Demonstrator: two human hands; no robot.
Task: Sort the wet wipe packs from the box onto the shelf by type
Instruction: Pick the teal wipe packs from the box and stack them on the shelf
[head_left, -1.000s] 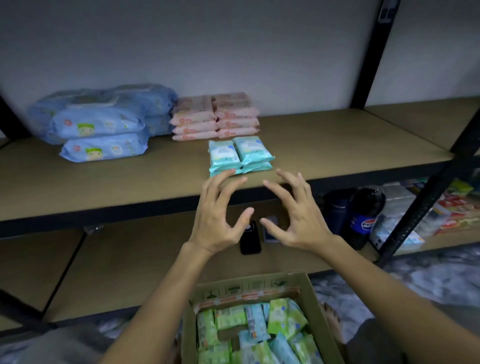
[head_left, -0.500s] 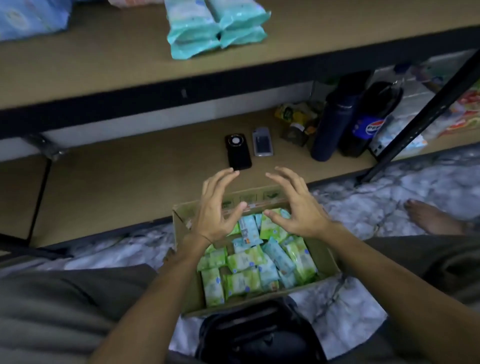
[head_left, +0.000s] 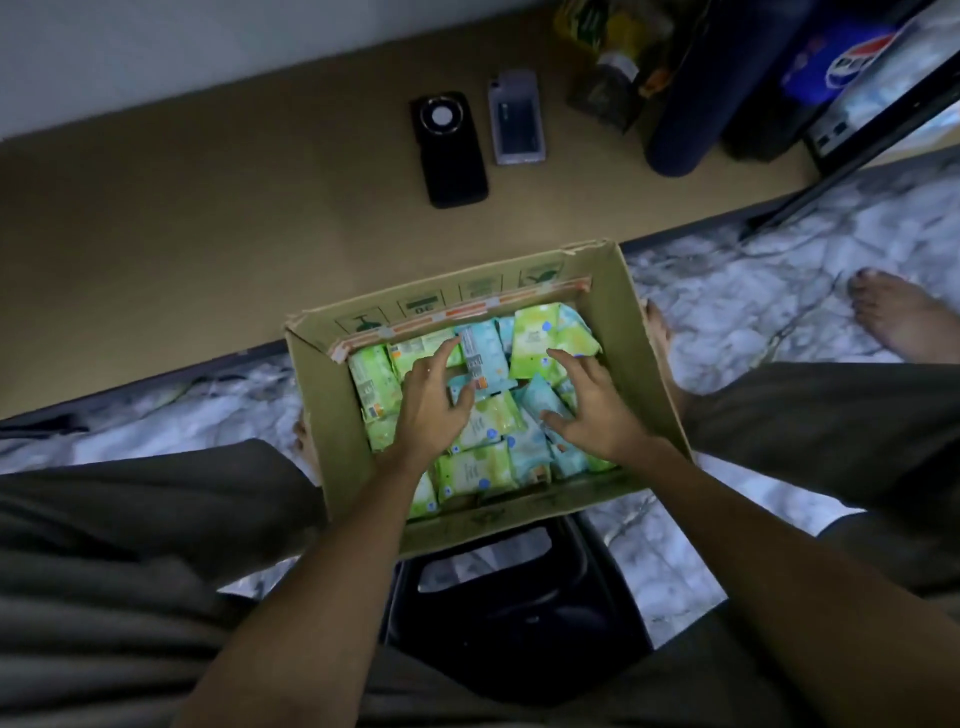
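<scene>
An open cardboard box (head_left: 644, 364) sits on the floor between my knees, filled with several small green wipe packs (head_left: 535, 340) and teal wipe packs (head_left: 488, 348). My left hand (head_left: 434, 405) is inside the box with fingers spread, its fingertips touching the packs near a teal one. Over the packs at the box's right side hovers my right hand (head_left: 592, 405), fingers spread and slightly bent. Neither hand holds a pack.
The low shelf board (head_left: 208, 218) lies just beyond the box, with a black phone (head_left: 449, 150), a grey phone (head_left: 517, 119), a dark bottle (head_left: 696, 104) and a Pepsi bottle (head_left: 852, 52) on it. A black stool (head_left: 514, 597) stands under me. A bare foot (head_left: 904, 317) rests on the marble floor.
My view dropped from the upper shelf to the box. Both hands came down from the shelf's teal stack into the box and now reach the packs.
</scene>
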